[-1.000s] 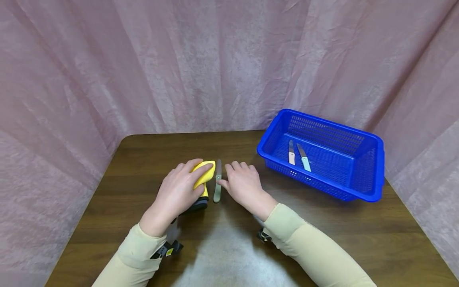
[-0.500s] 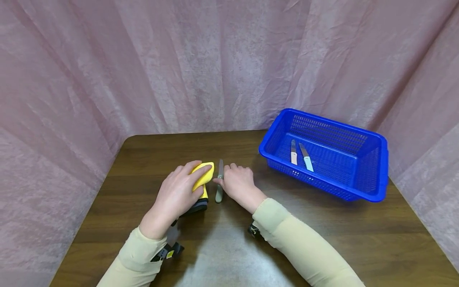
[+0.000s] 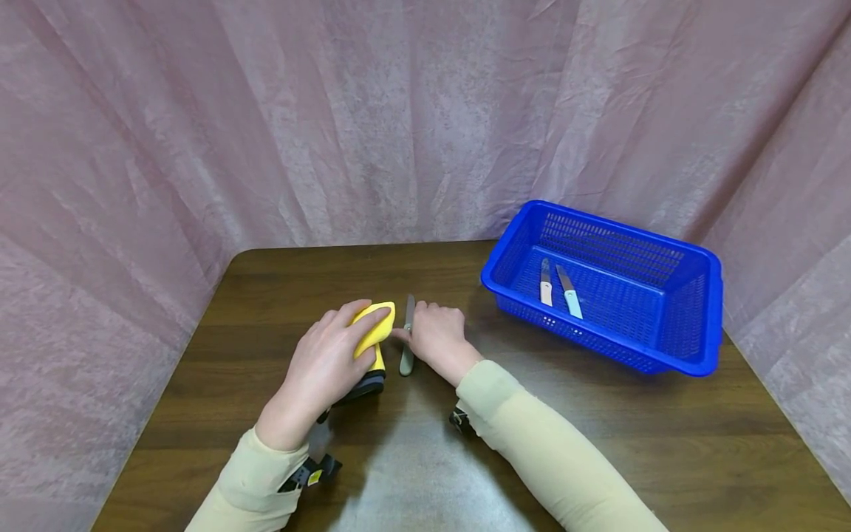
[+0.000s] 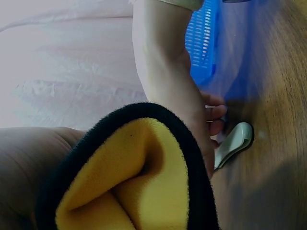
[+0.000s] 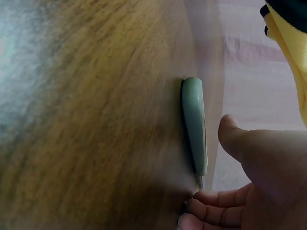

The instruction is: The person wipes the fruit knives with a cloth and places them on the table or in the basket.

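Observation:
My left hand (image 3: 324,358) grips a yellow cloth (image 3: 374,332) with a dark border; the cloth (image 4: 139,187) fills the lower part of the left wrist view. To its right, a small knife (image 3: 406,360) with a pale green handle lies on the table, blade pointing away from me. My right hand (image 3: 439,334) is at the knife's right side, its thumb stretched over toward the left. In the right wrist view the thumb stands apart from the knife (image 5: 194,124), and the bent fingers (image 5: 223,206) are by the blade, which is mostly hidden.
A blue plastic basket (image 3: 631,231) stands at the right rear of the wooden table (image 3: 299,277). Inside lie a pink-handled knife (image 3: 546,293) and a light-blue-handled knife (image 3: 572,302). A pink curtain (image 3: 372,133) hangs behind the table.
My right hand has shifted left to the green knife, its fingers bending and its thumb reaching across the knife. My left hand keeps hold of the cloth, almost unmoved.

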Demonstrator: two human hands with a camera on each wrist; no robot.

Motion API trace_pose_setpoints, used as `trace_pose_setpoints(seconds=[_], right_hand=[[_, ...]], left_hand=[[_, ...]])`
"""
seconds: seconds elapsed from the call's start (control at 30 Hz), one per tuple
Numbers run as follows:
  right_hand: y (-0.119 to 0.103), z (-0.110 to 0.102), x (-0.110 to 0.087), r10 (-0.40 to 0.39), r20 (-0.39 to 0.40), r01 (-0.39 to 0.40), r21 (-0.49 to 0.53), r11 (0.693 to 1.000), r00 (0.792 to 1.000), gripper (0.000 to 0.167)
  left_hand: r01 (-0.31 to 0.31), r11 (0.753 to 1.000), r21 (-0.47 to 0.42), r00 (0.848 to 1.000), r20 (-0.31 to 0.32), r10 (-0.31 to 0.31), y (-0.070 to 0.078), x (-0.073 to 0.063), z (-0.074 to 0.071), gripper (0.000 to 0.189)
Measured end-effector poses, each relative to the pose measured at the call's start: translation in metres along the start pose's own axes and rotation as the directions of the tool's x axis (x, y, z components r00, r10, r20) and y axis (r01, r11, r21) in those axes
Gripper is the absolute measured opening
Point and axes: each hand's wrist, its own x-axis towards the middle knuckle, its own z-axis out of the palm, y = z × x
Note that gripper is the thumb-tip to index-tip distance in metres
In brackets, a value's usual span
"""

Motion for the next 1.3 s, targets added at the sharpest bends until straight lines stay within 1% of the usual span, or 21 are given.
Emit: trace_pose_setpoints(seconds=[0.17,0.3,0.43,0.47,0.5,0.6,0.67,0.7,0.97,1.07,1.17,1.23,1.3], right_hand=[[0.000,-0.003,0.002,0.016,0.072,-0.017,0.005,1.000,0.997,0.069],[0.002,-0.005,0.003,0.036,0.122,-0.035,-0.015,0.999,0.992,0.056],[0.009,-0.004,0.003,0.030,0.118,-0.027,-0.021,0.999,0.993,0.038],[0.016,0.009,0.008,0.012,0.095,-0.011,-0.019,1.000,0.995,0.038],[0.018,0.009,0.007,0.006,0.096,-0.005,-0.019,1.000,0.995,0.035],[0.025,0.010,0.002,-0.010,0.098,0.011,-0.015,1.000,0.995,0.029],[0.030,0.009,-0.002,-0.016,0.086,0.017,-0.010,1.000,0.996,0.027],[0.027,-0.004,-0.011,-0.008,0.099,0.009,-0.011,1.000,0.995,0.024],[0.042,-0.009,-0.030,-0.039,0.012,0.039,-0.007,0.999,0.999,0.024],[0.047,-0.012,-0.038,-0.063,-0.046,0.063,-0.005,0.998,0.997,0.027],[0.053,-0.014,-0.046,-0.093,-0.133,0.094,0.003,0.996,0.987,0.031],[0.058,-0.015,-0.053,-0.116,-0.196,0.120,0.010,0.993,0.974,0.034],[0.064,-0.017,-0.059,-0.128,-0.237,0.139,0.032,0.990,0.963,0.035]], left_hand=[[0.008,1.000,-0.010,1.000,-0.003,-0.008,0.001,-0.002,0.000,0.064],[0.010,1.000,-0.014,1.000,-0.003,-0.010,0.001,-0.003,0.000,0.064],[0.012,1.000,-0.021,1.000,-0.004,-0.012,0.002,-0.004,0.001,0.064],[0.013,1.000,-0.022,1.000,-0.004,-0.014,0.002,-0.004,0.001,0.064],[0.015,1.000,-0.025,1.000,-0.003,-0.015,0.002,-0.004,0.001,0.064],[0.013,1.000,-0.028,1.000,-0.007,-0.013,0.003,-0.004,0.002,0.064],[0.008,0.999,-0.031,1.000,-0.008,-0.008,0.004,-0.003,0.002,0.064],[0.005,0.999,-0.032,1.000,-0.008,-0.005,0.004,-0.002,0.002,0.064],[-0.010,0.999,-0.031,1.000,-0.003,0.010,0.007,0.002,0.002,0.063],[-0.012,0.999,-0.034,1.000,0.001,0.012,0.009,0.004,0.002,0.063],[-0.009,0.999,-0.034,1.000,0.006,0.010,0.010,0.005,0.001,0.063],[-0.010,0.999,-0.036,1.000,0.005,0.010,0.011,0.006,0.001,0.063],[-0.016,0.999,-0.037,1.000,0.001,0.016,0.012,0.007,0.001,0.063]])
